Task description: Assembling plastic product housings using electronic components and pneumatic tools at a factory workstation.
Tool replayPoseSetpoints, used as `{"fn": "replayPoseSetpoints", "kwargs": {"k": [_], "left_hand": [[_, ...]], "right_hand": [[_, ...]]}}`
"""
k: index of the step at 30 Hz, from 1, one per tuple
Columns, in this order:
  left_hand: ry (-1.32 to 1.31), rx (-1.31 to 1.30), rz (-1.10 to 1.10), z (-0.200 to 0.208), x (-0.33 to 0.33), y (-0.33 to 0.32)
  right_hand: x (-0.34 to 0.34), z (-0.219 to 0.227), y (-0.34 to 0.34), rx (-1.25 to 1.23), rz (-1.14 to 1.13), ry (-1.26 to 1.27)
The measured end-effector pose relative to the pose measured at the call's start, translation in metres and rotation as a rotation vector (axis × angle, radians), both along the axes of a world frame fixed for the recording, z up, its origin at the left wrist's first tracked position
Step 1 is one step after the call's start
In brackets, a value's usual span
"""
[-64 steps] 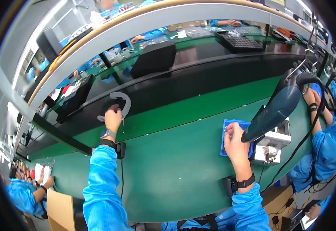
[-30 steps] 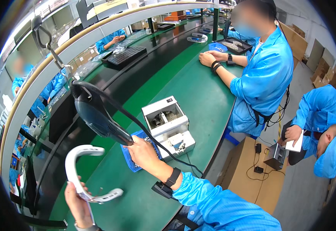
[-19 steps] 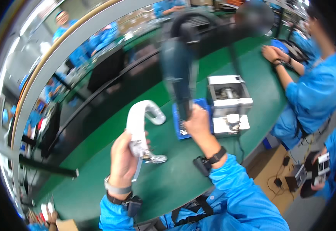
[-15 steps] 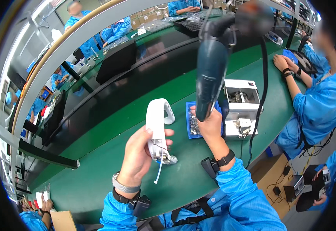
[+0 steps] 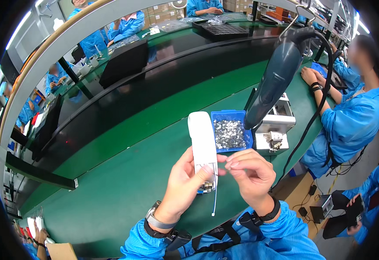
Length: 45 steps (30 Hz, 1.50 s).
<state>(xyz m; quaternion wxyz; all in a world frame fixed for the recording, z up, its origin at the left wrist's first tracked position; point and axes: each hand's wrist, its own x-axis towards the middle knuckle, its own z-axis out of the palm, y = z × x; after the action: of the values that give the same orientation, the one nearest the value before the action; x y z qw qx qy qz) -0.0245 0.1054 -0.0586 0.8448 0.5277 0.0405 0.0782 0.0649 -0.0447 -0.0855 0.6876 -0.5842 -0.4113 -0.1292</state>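
Observation:
My left hand (image 5: 183,177) is wrapped round a white plastic housing (image 5: 202,134), with the thumb pressed on its lower part. Small metal parts (image 5: 206,187) show at the housing's near, uncovered end. From there a thin white strap (image 5: 215,199) with a small end piece hangs toward me. My right hand (image 5: 254,175) is just right of the housing, thumb and fingertips pinched together. Whatever is between those fingertips, if anything, is too small to make out. Beyond it, a blue bin (image 5: 249,141) holds many small black, white and silvery pieces.
A dark power screwdriver (image 5: 272,82) hangs tilted over the bin's right side, its black cable (image 5: 313,125) curving down. Behind it stands a grey-white boxy device (image 5: 280,121). A black conveyor belt (image 5: 163,71) runs beyond the green bench (image 5: 124,190). A co-worker (image 5: 354,112) sits at right.
My right hand has let go of the power screwdriver, which now hangs further right, and has come down beside the housing. My left hand has moved the housing right and turned it.

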Motion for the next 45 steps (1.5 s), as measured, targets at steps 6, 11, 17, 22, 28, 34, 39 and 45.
{"fn": "replayPoseSetpoints", "kwargs": {"k": [6, 11, 17, 22, 28, 34, 39, 45], "left_hand": [[0.000, 0.055, 0.063, -0.004, -0.004, -0.004], [-0.059, 0.112, 0.025, -0.008, -0.008, 0.002], [-0.061, 0.037, -0.049, -0.014, -0.009, 0.008], [-0.078, -0.011, -0.055, -0.010, -0.009, 0.006], [-0.112, 0.002, -0.049, -0.017, -0.001, 0.001], [-0.084, 0.089, 0.045, -0.016, 0.000, -0.005], [-0.094, 0.054, 0.041, -0.018, -0.001, -0.003], [0.044, -0.004, -0.023, 0.002, -0.003, -0.002]], "right_hand": [[0.002, 0.014, 0.021, -0.101, -0.085, -0.218], [-0.004, 0.020, 0.030, -0.206, -0.128, -0.359], [-0.006, 0.018, 0.023, -0.291, -0.261, -0.556], [-0.007, 0.020, 0.018, -0.350, -0.341, -0.714], [-0.005, 0.017, 0.012, -0.358, -0.362, -0.635], [-0.002, 0.017, 0.012, -0.335, -0.359, -0.612], [-0.006, 0.018, 0.014, -0.338, -0.353, -0.577], [0.021, 0.032, -0.008, -0.115, -0.474, -0.361]]}}
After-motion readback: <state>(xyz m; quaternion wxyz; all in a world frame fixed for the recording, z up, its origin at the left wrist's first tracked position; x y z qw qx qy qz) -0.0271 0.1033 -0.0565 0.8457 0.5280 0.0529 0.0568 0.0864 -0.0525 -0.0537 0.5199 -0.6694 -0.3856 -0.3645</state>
